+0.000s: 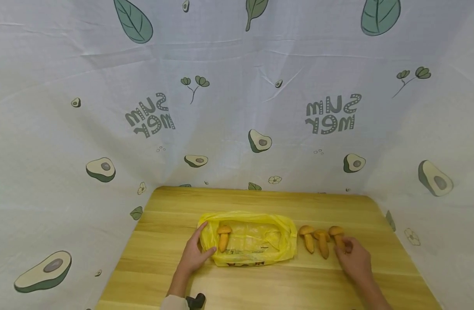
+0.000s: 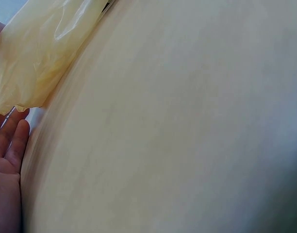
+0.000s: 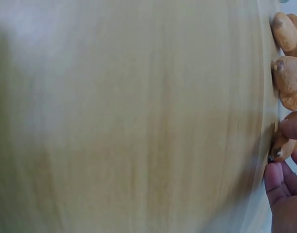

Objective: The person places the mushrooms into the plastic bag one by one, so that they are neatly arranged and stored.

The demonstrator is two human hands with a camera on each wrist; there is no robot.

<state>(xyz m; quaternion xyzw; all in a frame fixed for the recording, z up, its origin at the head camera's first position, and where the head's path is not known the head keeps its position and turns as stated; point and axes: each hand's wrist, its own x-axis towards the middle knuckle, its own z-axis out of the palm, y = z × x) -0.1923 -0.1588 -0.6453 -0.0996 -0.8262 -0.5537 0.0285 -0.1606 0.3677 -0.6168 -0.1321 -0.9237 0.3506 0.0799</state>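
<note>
A yellow plastic bag (image 1: 256, 259) lies on the table with its mouth spread wide, one orange-brown mushroom (image 1: 223, 237) inside at its left end. Fingers and thumb spread, my left hand (image 1: 194, 254) touches the bag's left end; the left wrist view shows the fairly straight fingers (image 2: 10, 136) by the bag's edge. My right hand (image 1: 353, 258) pinches the stem of the rightmost mushroom (image 1: 336, 232). To its left lie two more mushrooms, a middle one (image 1: 322, 243) and a left one (image 1: 307, 237). In the right wrist view, fingertips flank the pinched stem (image 3: 283, 145).
The wooden table (image 1: 268, 286) has rounded far corners. A white cloth (image 1: 229, 116) printed with avocados and leaves hangs behind it and along both sides. Near the left wrist, a small black object (image 1: 196, 301) shows beside the sleeve (image 1: 174, 302).
</note>
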